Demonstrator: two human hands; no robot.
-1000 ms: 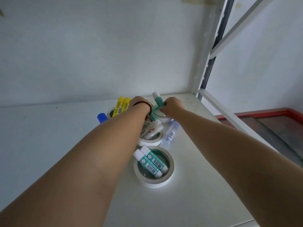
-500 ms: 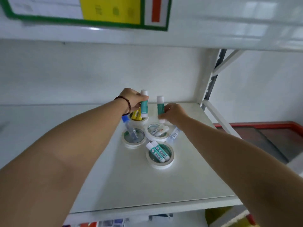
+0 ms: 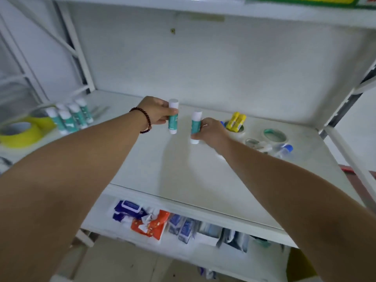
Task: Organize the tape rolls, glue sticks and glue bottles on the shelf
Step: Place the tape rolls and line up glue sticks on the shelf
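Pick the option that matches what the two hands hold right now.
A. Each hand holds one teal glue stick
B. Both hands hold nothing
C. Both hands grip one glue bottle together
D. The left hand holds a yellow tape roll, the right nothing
A: the left hand grips one upright teal glue stick, and the right hand grips a second teal glue stick, held apart above the shelf.

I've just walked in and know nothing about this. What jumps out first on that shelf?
Two bare arms reach in, and the left hand and right hand each grip an upright teal glue stick over the middle of the shelf. At far left stands a cluster of matching sticks beside a yellow tape roll. At right, yellow sticks poke out of a white tape roll.
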